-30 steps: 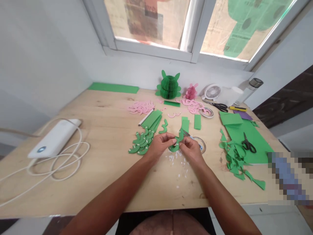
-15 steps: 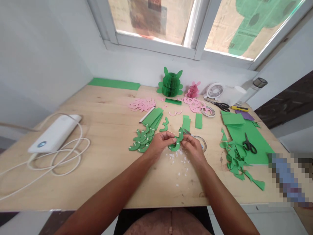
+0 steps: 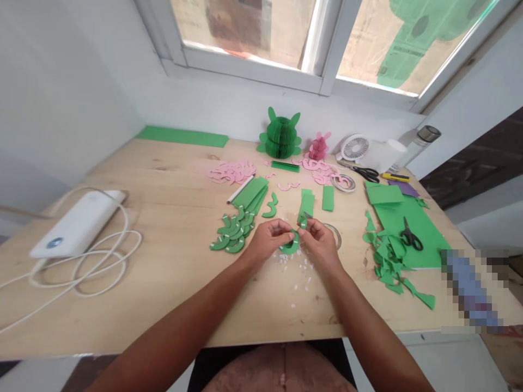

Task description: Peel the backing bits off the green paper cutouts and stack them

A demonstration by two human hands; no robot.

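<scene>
Between my hands is a green curved paper cutout (image 3: pixel 290 250) with small white strips on it. My left hand (image 3: pixel 269 239) pinches its left side. My right hand (image 3: pixel 319 240) has its fingers closed on the right end, close to the left fingertips; the fingers hide part of the paper. Tiny white paper bits (image 3: pixel 295 287) lie scattered on the table below. Left of my hands is a pile of similar green curved cutouts (image 3: pixel 235 231) with white strips. A single wavy green cutout (image 3: pixel 271 206) lies just beyond. A tape roll (image 3: pixel 336 235) is partly hidden behind my right hand.
Green paper scraps (image 3: pixel 390 258) and black-handled scissors (image 3: pixel 411 238) on green sheets lie to the right. A white power bank (image 3: pixel 79 223) with a looped cable is at left. Pink cutouts (image 3: pixel 232 171), a green honeycomb paper figure (image 3: pixel 281 139) and a small fan (image 3: pixel 354 147) stand farther back.
My right fingers have shifted slightly on the green cutout and now cover more of its upper end. My head view has turned a little, so the table appears shifted left.
</scene>
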